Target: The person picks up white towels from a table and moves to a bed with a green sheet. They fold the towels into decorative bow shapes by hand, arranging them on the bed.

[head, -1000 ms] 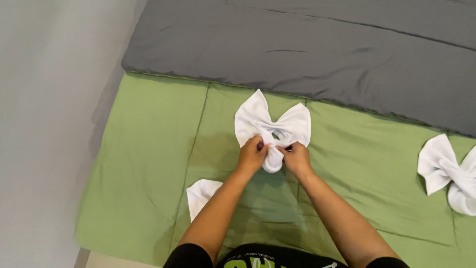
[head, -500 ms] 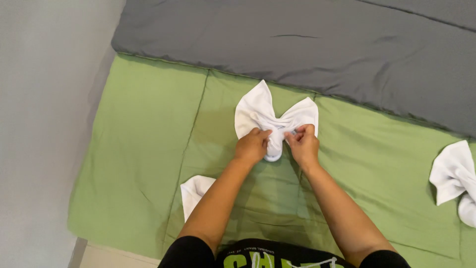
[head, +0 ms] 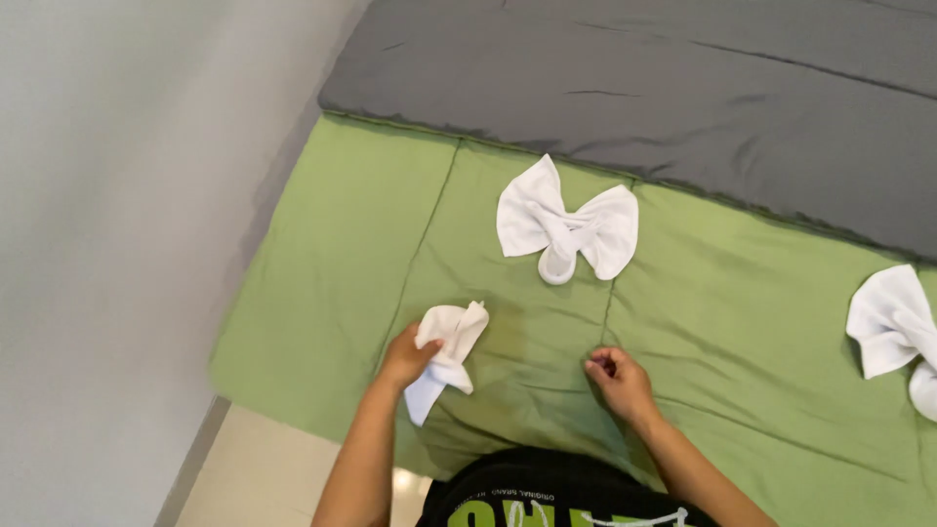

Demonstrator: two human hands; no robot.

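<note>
A white cloth folded into a bow shape lies free on the green bed cover, near the grey blanket's edge. My left hand grips a small crumpled white cloth at the near left of the cover, lifting part of it. My right hand rests on the green cover below the bow, fingers curled in, with nothing visible in it.
A grey blanket covers the far part of the bed. A second white bow-shaped cloth lies at the right edge. A pale wall runs along the left, with beige floor at the bed's foot.
Both hands have let go of the bow and drawn back toward me. My left hand has taken hold of the small white cloth at the near left.
</note>
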